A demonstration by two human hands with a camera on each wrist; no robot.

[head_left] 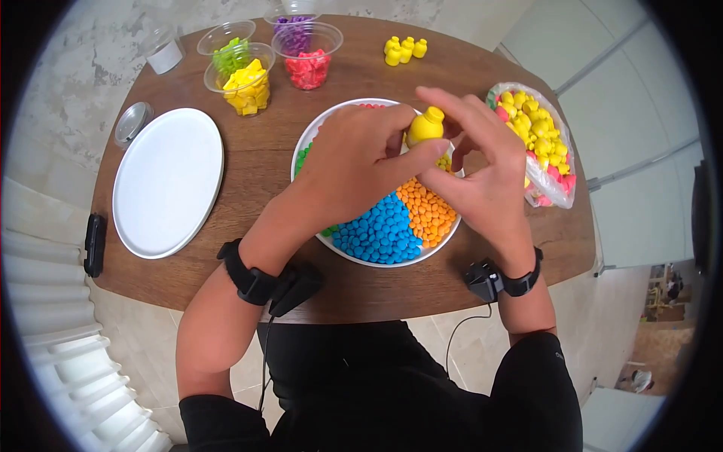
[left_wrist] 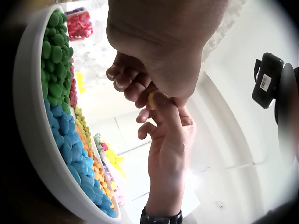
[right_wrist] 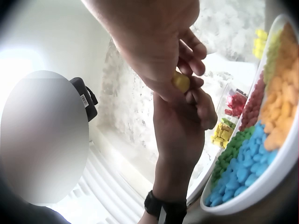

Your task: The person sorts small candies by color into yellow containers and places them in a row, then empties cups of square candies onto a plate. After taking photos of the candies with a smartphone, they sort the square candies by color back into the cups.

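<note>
My left hand point(head_left: 354, 147) pinches a small yellow bottle-shaped piece point(head_left: 427, 126) between thumb and fingers, its narrow neck pointing up. Close on the other side of it, my right hand point(head_left: 486, 162) has its thumb and index finger spread around the piece. Both hands are above a round white plate point(head_left: 301, 147) filled with candy-like pieces sorted by colour. Blue pieces point(head_left: 376, 232) and orange pieces point(head_left: 428, 215) show at the front, and green pieces point(left_wrist: 56, 60) at the left. Red and light yellow ones are partly hidden by the hands.
An oval-looking white plate point(head_left: 169, 181) lies at left, beside a clear lid point(head_left: 134, 124). Clear cups hold yellow pieces point(head_left: 247, 87), red pieces point(head_left: 307, 69), green and purple ones. Several yellow bottle-shaped pieces point(head_left: 405, 50) stand at the back. A plastic bag point(head_left: 553, 184) of yellow and pink pieces lies right.
</note>
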